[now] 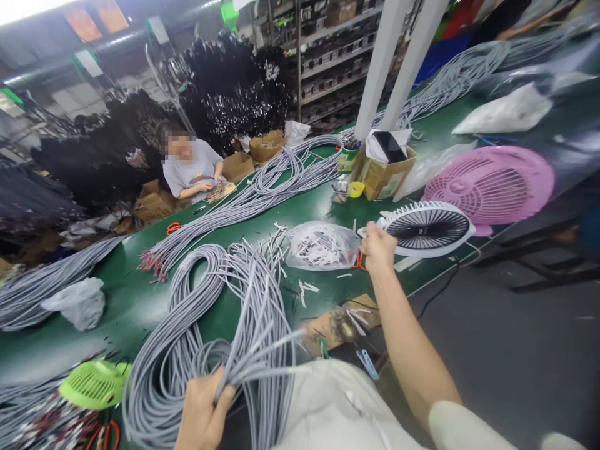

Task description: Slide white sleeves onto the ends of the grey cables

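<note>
In the lower middle, my left hand (206,403) is closed around several grey cables (257,362), whose loose ends point to the right. They belong to a thick looped bundle (154,362) that lies over the front of the green table. Farther right, my right arm is stretched out, and my right hand (379,247) is closed on the neck of a small white fan (431,230) with a dark middle. Part of the neck is hidden by my fingers. Just left of that hand lies a clear plastic bag (321,245) filled with short white pieces.
A larger pink fan (497,184) stands behind the white one. Orange-handled scissors (360,260) lie beside the bag. Across the green table (253,219) run long cable bundles (281,187). A co-worker (194,162) sits opposite. Nearby are a cardboard box (387,172) and a green fan (96,382).
</note>
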Demonstrator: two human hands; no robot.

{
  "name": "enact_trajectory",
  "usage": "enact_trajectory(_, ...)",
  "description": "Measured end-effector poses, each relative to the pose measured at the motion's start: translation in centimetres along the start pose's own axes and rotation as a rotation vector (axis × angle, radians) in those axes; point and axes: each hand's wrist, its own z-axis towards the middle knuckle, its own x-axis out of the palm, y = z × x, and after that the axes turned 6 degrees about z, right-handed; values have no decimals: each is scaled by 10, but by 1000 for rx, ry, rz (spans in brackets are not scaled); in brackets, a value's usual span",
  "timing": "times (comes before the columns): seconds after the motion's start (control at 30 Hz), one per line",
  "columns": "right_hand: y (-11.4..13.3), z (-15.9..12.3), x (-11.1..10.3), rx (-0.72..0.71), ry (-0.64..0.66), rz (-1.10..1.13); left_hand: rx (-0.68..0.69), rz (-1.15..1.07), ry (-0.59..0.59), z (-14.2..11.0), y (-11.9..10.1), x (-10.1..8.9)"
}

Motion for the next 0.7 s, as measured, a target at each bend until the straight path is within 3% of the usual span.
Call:
enact_trajectory(0.1,-27,9,-2,-28,193,-486,5,-21,91,17,-1,1)
enact_trajectory(0.2,-42,-3,10,-218,342,-701,32,-39,195,33,-4,3)
enact_trajectory(0.3,-30,-24,17,-520,565,-707,40,-46,243,37,-3,4)
enact_trajectory(0.43,3,-60,18,-950,1093,-513,66,-37,257,36,-3,5)
enact_trajectory(0.5,12,-74,19,-1103,1288,-556,84,-29,256,35,-4,7)
enact_trajectory(0.63,8,-76,20,-1176,1433,-787,98,18,222,30,-6,10)
enact_trajectory(0.7,1,-58,13,-1174,1371,-796,108,36,196,21,-4,6)
